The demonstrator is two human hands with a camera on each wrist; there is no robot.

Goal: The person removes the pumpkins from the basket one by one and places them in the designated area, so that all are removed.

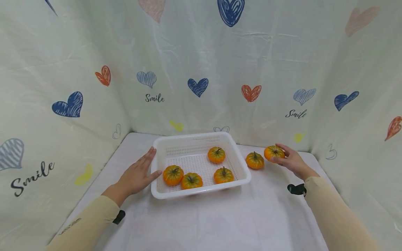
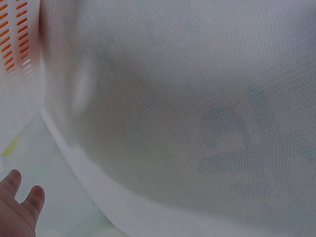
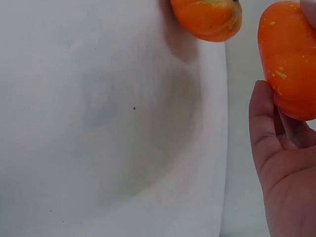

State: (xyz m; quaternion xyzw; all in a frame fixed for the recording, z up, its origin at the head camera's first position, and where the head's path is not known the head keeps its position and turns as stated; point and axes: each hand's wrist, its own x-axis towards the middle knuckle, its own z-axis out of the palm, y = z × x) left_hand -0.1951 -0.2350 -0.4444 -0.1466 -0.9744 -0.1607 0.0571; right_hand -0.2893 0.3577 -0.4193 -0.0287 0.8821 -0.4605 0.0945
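My right hand grips round ribbed orange-green pumpkin; my left hand, well apart, straight-fingered against white perforated plastic basket; probably loading step, next calls for carry leftward into it

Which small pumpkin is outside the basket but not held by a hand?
The pumpkin on the table, between the white basket and the rightmost pumpkin, which the right hand grips; the other four are inside.

White rectangular perforated plastic basket: raised sides block low lateral passage; access from above open.
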